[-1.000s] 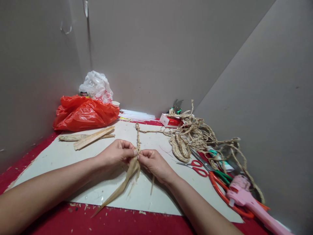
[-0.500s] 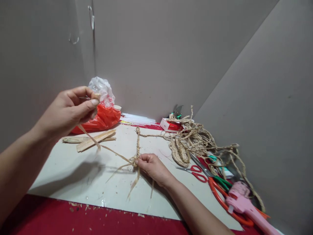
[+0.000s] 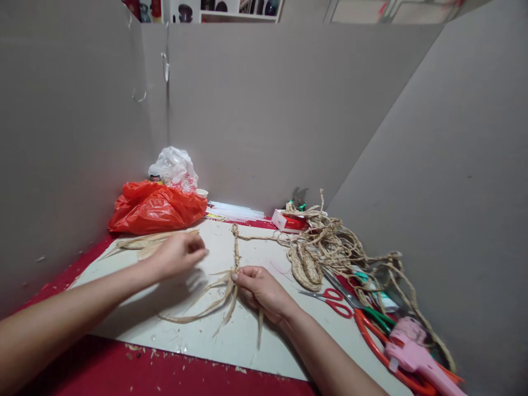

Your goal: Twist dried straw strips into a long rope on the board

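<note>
My right hand (image 3: 259,289) pinches the near end of a braided straw cord (image 3: 236,247) that runs away from me across the white board (image 3: 247,335). Loose dry husk strips (image 3: 206,302) fan out from that pinch toward me and to the left. My left hand (image 3: 177,254) hovers low over the board, left of the cord, beside a pile of dry husks (image 3: 142,243). Its fingers are curled and blurred, and I cannot make out anything in them.
A red plastic bag (image 3: 154,206) and a white one (image 3: 175,168) sit at the back left. A tangle of braided cord (image 3: 330,242), red-handled scissors (image 3: 330,297), orange shears (image 3: 375,335) and a pink glue gun (image 3: 416,355) lie right. Cardboard walls enclose the table.
My left hand came down from its raised position, let a husk strip drop onto the board, and moved toward the husk pile. My right hand kept its pinch on the cord.
</note>
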`<state>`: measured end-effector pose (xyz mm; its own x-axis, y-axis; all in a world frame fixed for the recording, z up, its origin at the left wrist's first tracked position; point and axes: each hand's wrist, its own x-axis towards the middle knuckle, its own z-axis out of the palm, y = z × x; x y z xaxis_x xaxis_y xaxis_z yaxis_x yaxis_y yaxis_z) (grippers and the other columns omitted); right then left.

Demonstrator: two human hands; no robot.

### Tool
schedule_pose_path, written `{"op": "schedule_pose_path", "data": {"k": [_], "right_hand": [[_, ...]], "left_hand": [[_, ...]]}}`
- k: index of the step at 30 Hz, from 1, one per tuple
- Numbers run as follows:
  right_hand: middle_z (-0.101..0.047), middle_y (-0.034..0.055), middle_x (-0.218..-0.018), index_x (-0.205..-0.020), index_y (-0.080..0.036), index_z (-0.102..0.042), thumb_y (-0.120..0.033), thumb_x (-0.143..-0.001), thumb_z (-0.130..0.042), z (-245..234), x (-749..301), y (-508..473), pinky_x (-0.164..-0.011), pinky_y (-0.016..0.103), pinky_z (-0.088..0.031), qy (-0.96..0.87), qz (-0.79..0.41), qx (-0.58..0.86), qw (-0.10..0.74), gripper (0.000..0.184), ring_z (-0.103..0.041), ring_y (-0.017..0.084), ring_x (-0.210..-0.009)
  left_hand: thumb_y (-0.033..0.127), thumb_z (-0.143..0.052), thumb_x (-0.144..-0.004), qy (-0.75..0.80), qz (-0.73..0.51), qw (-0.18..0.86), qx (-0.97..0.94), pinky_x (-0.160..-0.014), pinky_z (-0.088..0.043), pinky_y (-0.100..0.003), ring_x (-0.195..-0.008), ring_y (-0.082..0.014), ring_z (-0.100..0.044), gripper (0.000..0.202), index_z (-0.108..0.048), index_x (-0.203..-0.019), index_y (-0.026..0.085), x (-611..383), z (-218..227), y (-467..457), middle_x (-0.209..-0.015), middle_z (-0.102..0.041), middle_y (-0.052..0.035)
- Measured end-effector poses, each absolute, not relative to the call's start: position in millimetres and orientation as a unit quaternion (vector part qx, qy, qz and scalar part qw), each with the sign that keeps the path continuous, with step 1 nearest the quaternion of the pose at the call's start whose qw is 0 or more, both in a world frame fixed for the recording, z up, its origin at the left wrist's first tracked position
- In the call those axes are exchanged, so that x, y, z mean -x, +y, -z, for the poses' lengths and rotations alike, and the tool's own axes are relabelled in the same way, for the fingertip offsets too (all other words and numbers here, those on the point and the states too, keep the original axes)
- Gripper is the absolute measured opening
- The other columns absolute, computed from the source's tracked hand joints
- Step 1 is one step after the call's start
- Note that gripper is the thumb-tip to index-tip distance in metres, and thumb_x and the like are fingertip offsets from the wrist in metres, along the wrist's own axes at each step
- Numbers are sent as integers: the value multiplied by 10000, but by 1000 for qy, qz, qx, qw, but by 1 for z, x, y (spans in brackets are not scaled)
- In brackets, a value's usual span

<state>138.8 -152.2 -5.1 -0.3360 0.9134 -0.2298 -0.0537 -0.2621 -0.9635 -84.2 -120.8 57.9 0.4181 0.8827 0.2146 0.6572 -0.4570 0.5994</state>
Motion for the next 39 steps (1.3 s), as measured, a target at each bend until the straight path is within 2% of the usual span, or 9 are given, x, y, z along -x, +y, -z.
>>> {"op": "schedule_pose_path", "data": {"k": [3, 8, 14, 23, 26, 29, 31, 35, 39], "right_hand": [[-364, -101, -380, -582, -171, -455, -414, -695, -688, 5, -140, -152, -333, 194, -101, -470, -679, 422, 374, 354, -209, 20, -309], [-365, -105, -393, -629, -157, -496, -432, -698, -691, 4, -144, -150, -328, 183, -116, -463, -690, 410, 377, 344, -213, 16, -314], [-380, -98, -383, -615, -156, -492, -445, -725, -676, 1, -147, -147, -329, 183, -116, -464, -699, 400, 369, 359, -218, 16, -310], [-344, -104, -381, -795, -116, -628, -442, -756, -650, 3, -149, -147, -339, 185, -105, -457, -712, 401, 351, 329, -192, 23, -323], [-342, -102, -380, -804, -113, -637, -436, -779, -629, 4, -149, -147, -342, 187, -95, -457, -719, 397, 342, 324, -182, 23, -324], [-350, -97, -382, -817, -108, -643, -426, -790, -620, 3, -149, -148, -344, 189, -96, -449, -727, 394, 339, 320, -187, 26, -325], [-352, -96, -385, -818, -110, -642, -426, -789, -622, 3, -149, -148, -345, 188, -104, -443, -733, 389, 339, 318, -188, 27, -328], [-346, -98, -394, -819, -117, -638, -430, -788, -622, 2, -149, -148, -347, 181, -104, -438, -746, 375, 333, 315, -168, 25, -337], [-345, -97, -404, -825, -112, -641, -445, -785, -622, 2, -148, -148, -348, 182, -103, -445, -744, 371, 332, 336, -177, 23, -336]], "left_hand": [[377, -554, -739, 446, -252, 383, -769, -490, -357, -207, -536, -125, -532, 217, -574, -732, 161, 44, -30, -136, -606, -597, -12], [249, -640, -631, 429, -278, 489, -706, -462, -327, -183, -475, -83, -465, 204, -503, -757, 165, 21, -13, -132, -546, -513, 54], [348, -677, -671, 378, -268, 618, -635, -454, -329, -189, -428, -77, -452, 268, -510, -772, 164, 31, -15, -123, -494, -532, 43], [283, -669, -660, 387, -310, 687, -531, -524, -422, -238, -490, -89, -525, 206, -551, -756, 144, 36, -17, -126, -663, -631, -37], [252, -618, -679, 419, -293, 680, -525, -425, -303, -185, -410, -48, -410, 147, -519, -734, 159, 36, -25, -128, -609, -584, 11], [317, -585, -735, 429, -297, 634, -571, -412, -208, -178, -392, -28, -278, 174, -545, -703, 151, 36, -31, -129, -499, -444, 70], [382, -586, -747, 421, -320, 613, -587, -437, -226, -182, -423, -37, -293, 243, -568, -700, 145, 36, -32, -128, -498, -417, 71], [426, -640, -721, 400, -378, 602, -579, -501, -304, -200, -500, -65, -401, 300, -573, -700, 134, 33, -25, -128, -569, -512, 22], [464, -593, -767, 358, -351, 636, -586, -502, -334, -201, -504, -67, -440, 330, -559, -713, 140, 27, -15, -130, -627, -565, -6]]}}
